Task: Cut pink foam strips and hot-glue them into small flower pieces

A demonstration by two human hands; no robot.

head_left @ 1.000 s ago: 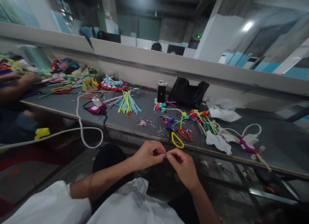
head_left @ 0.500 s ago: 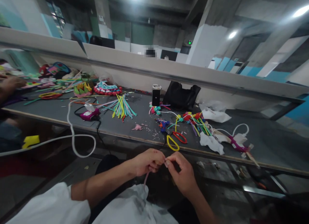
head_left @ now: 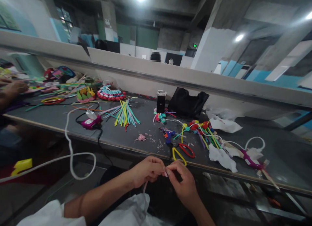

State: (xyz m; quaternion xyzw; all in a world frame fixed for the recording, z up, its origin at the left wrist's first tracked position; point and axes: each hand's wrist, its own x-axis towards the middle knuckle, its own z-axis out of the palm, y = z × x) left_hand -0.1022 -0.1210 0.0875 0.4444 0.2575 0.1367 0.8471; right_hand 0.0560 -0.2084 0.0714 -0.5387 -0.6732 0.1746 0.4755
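A pale pink pipe cleaner (head_left: 145,187) hangs below my left hand (head_left: 150,169), whose fingers are curled closed around it. Its short pink end pokes out between my fingertips. My right hand (head_left: 181,179) pinches at that end, thumb and forefinger against my left fingertips. Both hands are over my lap, just in front of the table edge. Beyond them on the table lie scissors (head_left: 186,151) with one red and one yellow handle, a blue glue gun (head_left: 168,135) and a small pink pipe-cleaner piece (head_left: 140,137) beside scattered pink clippings.
A bundle of coloured pipe cleaners (head_left: 125,114) lies left of centre. A black phone (head_left: 161,104) stands upright near a black bag (head_left: 187,102). White cable (head_left: 70,148) loops over the front edge by a purple power strip (head_left: 91,122). At far left are another person's hands (head_left: 16,88).
The view has shifted slightly, moving the table a little lower. My hands remain together, and more of the pink end now shows between my fingertips.
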